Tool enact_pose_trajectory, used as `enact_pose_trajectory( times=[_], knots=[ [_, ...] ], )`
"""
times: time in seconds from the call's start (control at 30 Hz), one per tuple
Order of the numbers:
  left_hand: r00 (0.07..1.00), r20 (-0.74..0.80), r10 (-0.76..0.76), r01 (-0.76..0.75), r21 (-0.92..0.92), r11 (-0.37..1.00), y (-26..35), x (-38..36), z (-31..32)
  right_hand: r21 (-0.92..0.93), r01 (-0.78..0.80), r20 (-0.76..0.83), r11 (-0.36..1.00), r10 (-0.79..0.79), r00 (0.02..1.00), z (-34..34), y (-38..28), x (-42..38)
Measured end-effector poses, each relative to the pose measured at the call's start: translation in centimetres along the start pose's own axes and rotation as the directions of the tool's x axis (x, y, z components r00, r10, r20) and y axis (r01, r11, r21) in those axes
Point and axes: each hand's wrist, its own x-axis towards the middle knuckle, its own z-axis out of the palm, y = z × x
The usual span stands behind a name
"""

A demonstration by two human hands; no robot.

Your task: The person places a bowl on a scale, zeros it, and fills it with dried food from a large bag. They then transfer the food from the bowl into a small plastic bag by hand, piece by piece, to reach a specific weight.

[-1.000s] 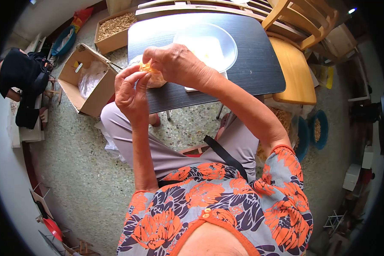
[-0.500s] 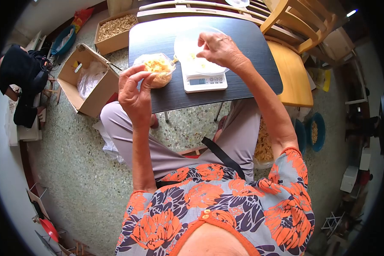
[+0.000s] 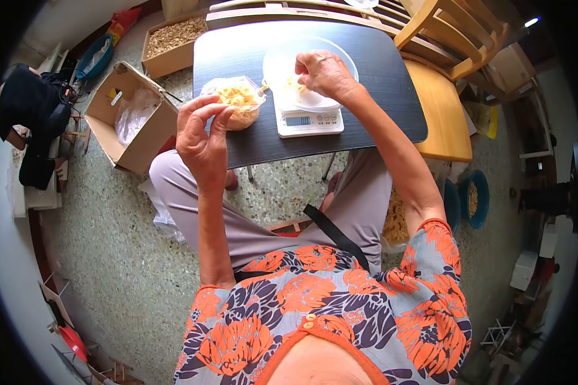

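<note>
My left hand (image 3: 202,138) is at the near left edge of the dark table (image 3: 263,144), its fingertips pinched together beside a clear plastic tub (image 3: 243,117) of yellow-orange pieces. What those fingertips hold, if anything, is too small to tell. My right hand (image 3: 327,76) hangs over a round translucent dish (image 3: 279,61), fingers curled together; their contents are hidden. A few pale yellow pieces (image 3: 290,86) lie in the dish. Under it stands a white kitchen scale (image 3: 309,131) with a lit display.
Left of the table are an open cardboard box (image 3: 125,144) with plastic film and a carton (image 3: 173,42) of brown pieces. A wooden chair (image 3: 437,109) stands at the right, with blue-green basins (image 3: 475,199) on the floor behind. A bag of yellow pieces (image 3: 397,221) lies beside my leg.
My right hand has drawn its fingers closer together over the dish and shifted slightly left. My left hand has barely moved.
</note>
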Motion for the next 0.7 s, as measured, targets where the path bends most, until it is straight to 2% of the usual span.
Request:
enact_pose_trajectory(
  times=[0.07,0.1,0.17,0.2,0.23,0.3,0.43,0.5,0.7],
  knots=[
    [1.0,0.004,0.002,-0.002,0.003,1.0,-0.1,0.0,0.1,0.148,0.032,-0.075,0.988,-0.021,0.997,0.4,0.3,0.4],
    [1.0,0.001,-0.002,0.002,-0.009,1.0,-0.1,0.0,0.0,0.149,0.031,-0.074,0.988,-0.02,0.997,0.7,0.5,0.5],
    [1.0,-0.003,-0.01,0.01,-0.018,1.0,-0.1,-0.2,0.0,0.051,-0.08,-0.053,0.995,0.083,0.995,0.9,0.6,0.5],
    [1.0,-0.006,-0.012,0.012,-0.014,1.0,0.1,-0.2,-0.1,-0.044,-0.079,-0.007,0.996,0.079,0.997,0.7,0.5,0.6],
    [1.0,-0.008,-0.012,0.012,-0.011,1.0,0.2,-0.1,0.0,-0.043,-0.08,-0.004,0.996,0.08,0.997,0.9,0.3,0.5],
    [1.0,-0.004,-0.019,0.019,-0.014,1.0,0.3,-0.1,0.2,-0.126,-0.042,-0.057,0.991,0.035,0.998,1.2,-0.6,0.0],
    [1.0,0.003,-0.013,0.013,-0.019,1.0,0.4,0.0,0.3,-0.121,-0.028,-0.026,0.992,0.025,0.999,0.3,-2.7,-0.5],
    [1.0,0.003,-0.004,0.004,-0.015,1.0,0.3,0.0,0.2,-0.104,-0.059,0.038,0.993,0.064,0.997,0.2,-3.0,-0.3],
    [1.0,0.006,0.005,-0.005,-0.004,1.0,0.3,0.2,0.2,-0.096,0.022,-0.056,0.995,-0.027,0.998,0.9,-2.3,-0.1]
  ],
)
